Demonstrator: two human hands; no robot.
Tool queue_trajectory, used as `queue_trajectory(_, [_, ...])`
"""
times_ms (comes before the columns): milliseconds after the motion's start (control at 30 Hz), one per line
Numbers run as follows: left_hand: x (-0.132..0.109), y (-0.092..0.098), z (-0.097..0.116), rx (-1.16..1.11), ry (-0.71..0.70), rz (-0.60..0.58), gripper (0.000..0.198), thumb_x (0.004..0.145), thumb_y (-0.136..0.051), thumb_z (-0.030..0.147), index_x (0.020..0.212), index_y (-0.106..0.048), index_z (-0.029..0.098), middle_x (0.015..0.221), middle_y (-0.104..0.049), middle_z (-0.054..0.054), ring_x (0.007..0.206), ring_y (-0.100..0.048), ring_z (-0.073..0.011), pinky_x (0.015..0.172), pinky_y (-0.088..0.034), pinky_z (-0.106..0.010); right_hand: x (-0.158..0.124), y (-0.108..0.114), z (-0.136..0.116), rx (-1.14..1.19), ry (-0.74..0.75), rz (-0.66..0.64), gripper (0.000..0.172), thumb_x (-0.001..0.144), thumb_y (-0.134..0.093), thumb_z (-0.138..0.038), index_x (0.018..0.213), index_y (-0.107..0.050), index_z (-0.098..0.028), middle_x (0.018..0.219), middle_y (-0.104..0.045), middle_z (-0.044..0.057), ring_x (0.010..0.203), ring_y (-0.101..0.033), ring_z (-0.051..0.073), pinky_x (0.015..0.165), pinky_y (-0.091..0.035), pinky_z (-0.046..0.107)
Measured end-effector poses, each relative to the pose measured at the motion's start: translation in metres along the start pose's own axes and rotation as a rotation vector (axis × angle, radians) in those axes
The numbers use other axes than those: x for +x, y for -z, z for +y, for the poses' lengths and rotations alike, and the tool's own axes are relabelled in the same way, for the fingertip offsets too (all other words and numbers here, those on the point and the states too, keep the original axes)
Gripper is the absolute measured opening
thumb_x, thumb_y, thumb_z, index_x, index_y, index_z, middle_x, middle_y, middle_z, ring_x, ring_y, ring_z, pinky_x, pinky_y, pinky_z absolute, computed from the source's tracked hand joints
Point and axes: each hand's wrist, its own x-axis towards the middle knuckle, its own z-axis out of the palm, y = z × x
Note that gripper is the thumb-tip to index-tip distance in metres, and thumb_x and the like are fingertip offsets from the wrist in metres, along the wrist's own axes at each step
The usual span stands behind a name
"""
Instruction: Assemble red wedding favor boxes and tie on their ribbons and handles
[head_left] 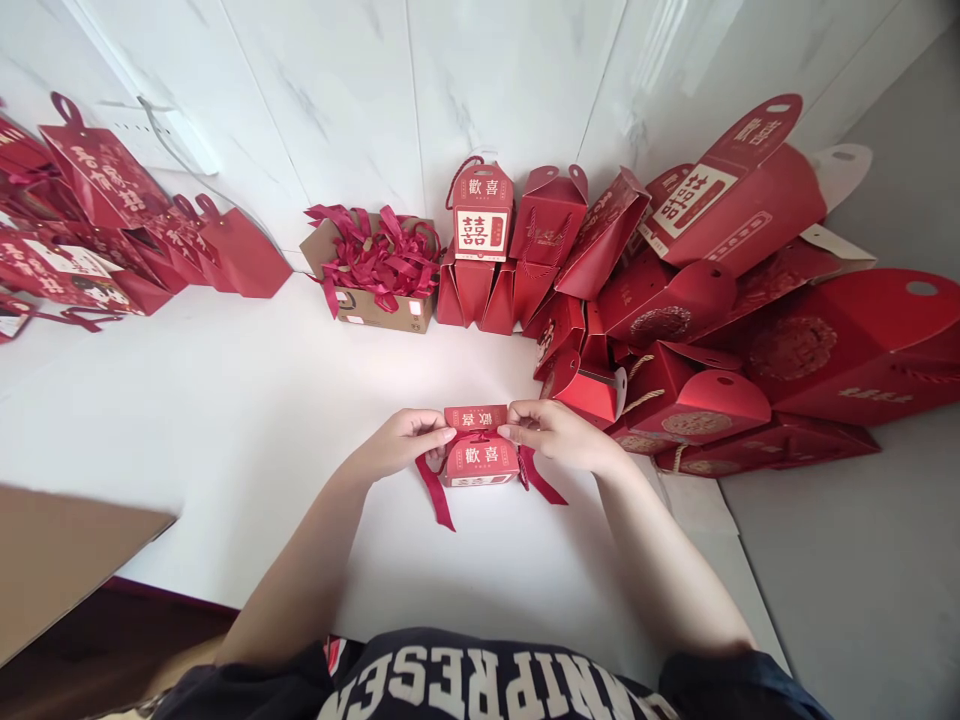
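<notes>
The small red cardboard box [481,458] is folded; left hand [407,441] and right hand [556,432], apart, pinch its crimson satin ribbon [436,495], ends loose, tie seemingly unfinished.

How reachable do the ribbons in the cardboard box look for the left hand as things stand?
Probably yes: the ribbons heap above the rim of the open cardboard box, and white tabletop lies between, though the left hand is at the small gift box.

The held box [482,466] is red with cream characters, its ribbon [438,500] deep crimson.
</notes>
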Motion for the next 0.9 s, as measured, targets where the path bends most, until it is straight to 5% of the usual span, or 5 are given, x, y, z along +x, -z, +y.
queue_trajectory(333, [-0.001, 0.018, -0.004, -0.022, -0.022, -0.036, 0.030, 0.088, -0.058, 0.042, 0.076, -0.062, 0.015, 0.082, -0.056, -0.002, 0.078, -0.053, -0.0136, 0.073, -0.041, -0.025, 0.006, 0.003, 0.009, 0.297, 0.025, -0.108, 0.040, 0.088, -0.055, -0.055, 0.071, -0.049, -0.019, 0.068, -0.045, -0.004, 0.063, -0.040, 0.011, 0.061, -0.033, 0.025])
queue_trajectory(567, [-0.004, 0.029, -0.007, 0.084, -0.039, -0.044, 0.029, 0.085, -0.062, 0.039, 0.071, -0.067, 0.015, 0.077, -0.052, 0.000, 0.069, -0.047, -0.0106, 0.067, -0.039, -0.024, 0.007, 0.005, 0.015, 0.196, 0.053, -0.111, 0.041, 0.088, -0.054, -0.055, 0.070, -0.046, -0.020, 0.065, -0.047, -0.004, 0.061, -0.041, 0.011, 0.059, -0.032, 0.025])
queue_trajectory(700, [-0.006, 0.035, -0.009, 0.078, 0.078, -0.182, 0.023, 0.080, -0.068, 0.037, 0.077, -0.069, 0.014, 0.070, -0.060, -0.001, 0.065, -0.051, -0.0118, 0.062, -0.040, -0.024, 0.008, 0.003, 0.017, 0.172, 0.007, -0.152, 0.042, 0.088, -0.053, -0.057, 0.071, -0.047, -0.019, 0.064, -0.045, -0.004, 0.058, -0.037, 0.010, 0.056, -0.031, 0.025])
queue_trajectory(900, [-0.008, 0.029, -0.005, 0.027, 0.072, -0.211, 0.015, 0.081, -0.059, 0.025, 0.088, -0.069, 0.016, 0.086, -0.069, -0.005, 0.081, -0.062, -0.0175, 0.076, -0.047, -0.028, 0.007, 0.003, 0.008, 0.137, 0.019, -0.160, 0.040, 0.087, -0.054, -0.056, 0.076, -0.056, -0.018, 0.073, -0.053, -0.001, 0.067, -0.046, 0.013, 0.064, -0.037, 0.026])
